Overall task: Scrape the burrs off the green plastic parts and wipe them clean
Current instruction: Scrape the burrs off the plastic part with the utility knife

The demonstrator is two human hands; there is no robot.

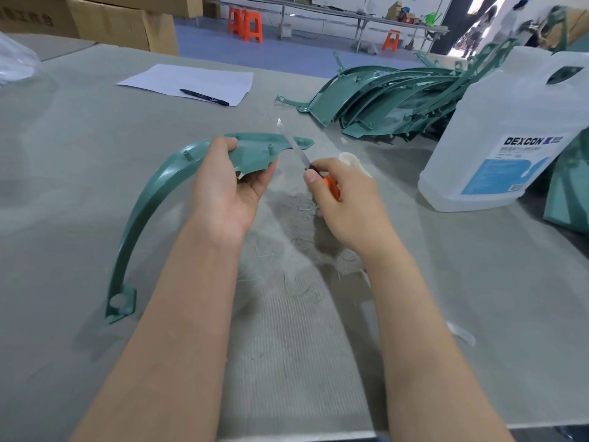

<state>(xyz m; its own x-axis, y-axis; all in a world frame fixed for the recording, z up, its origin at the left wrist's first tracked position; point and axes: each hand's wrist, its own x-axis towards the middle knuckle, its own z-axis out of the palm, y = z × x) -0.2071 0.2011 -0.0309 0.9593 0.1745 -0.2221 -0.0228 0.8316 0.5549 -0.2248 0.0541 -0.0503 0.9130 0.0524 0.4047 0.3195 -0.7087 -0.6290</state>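
Centre frame, over grey bench (95, 173): left hand (228, 186) gripping wide end of curved green part (153, 199); right hand (345, 199) clasping orange-handled knife (294, 146), blade on part's edge; upper right: stacked parts (382, 103), jug (510, 132)

a pen (204, 97) lies on paper (188, 82) on the surface (79, 161); a clear jug (506, 129) stands right, orange stools (244, 23) behind.

Jug (497, 129) and stacked green parts (376, 100) block the table's right side.
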